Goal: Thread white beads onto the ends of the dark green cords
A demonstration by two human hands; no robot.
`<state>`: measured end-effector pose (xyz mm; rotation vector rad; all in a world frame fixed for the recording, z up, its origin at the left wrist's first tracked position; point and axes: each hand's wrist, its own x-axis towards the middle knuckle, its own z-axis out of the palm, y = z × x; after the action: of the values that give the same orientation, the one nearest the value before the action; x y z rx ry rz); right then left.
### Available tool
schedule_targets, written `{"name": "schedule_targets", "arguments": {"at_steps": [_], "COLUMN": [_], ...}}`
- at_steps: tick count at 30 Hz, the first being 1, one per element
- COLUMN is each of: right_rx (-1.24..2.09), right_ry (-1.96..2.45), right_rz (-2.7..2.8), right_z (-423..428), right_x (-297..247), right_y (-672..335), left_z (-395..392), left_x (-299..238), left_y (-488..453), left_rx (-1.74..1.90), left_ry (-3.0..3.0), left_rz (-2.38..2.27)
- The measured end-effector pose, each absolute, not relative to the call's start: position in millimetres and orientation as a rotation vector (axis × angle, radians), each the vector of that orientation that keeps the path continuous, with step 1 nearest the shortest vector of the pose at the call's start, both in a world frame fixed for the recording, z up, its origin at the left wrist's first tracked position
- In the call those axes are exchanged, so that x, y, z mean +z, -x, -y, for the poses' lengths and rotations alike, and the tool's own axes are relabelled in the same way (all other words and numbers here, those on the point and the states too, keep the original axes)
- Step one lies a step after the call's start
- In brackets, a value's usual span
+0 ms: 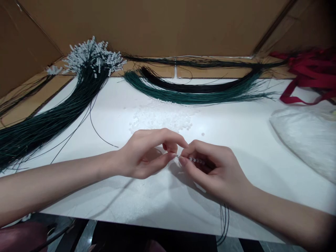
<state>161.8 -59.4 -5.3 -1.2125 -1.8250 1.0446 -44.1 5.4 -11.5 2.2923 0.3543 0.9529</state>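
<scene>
My right hand [215, 171] pinches a thin dark wire between thumb and forefinger. Several small white beads [196, 160] are strung along it under the curled fingers. The wire's dark tails [226, 220] hang below that wrist, past the table's front edge. My left hand [147, 152] meets it from the left, thumb and a bent finger closed at the wire's short tip [177, 156], the forefinger arched above and reaching the right fingertips. Whether a bead sits in the left pinch is hidden. Just beyond both hands lies a spread of loose white beads [162, 117].
A thick bundle of dark green wires [65, 101] with white beaded ends [91, 57] lies at left. Bare green wires [189, 96] curve across the back before a cardboard wall [168, 28]. Red ribbon [309, 77] and a clear plastic bag [301, 133] lie at right.
</scene>
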Motion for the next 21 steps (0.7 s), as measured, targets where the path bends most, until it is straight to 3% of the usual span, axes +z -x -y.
{"name": "schedule_targets", "arguments": {"at_steps": [21], "right_rx": [1.013], "right_ry": [1.164], "right_rz": [1.866], "right_z": [61.0], "right_x": [-6.6], "right_y": [-162.9], "left_z": [-4.0], "left_x": [-9.8], "left_y": [47.0], "left_rx": [0.877], "left_ry": [-2.250], "left_rz": [-0.314]}}
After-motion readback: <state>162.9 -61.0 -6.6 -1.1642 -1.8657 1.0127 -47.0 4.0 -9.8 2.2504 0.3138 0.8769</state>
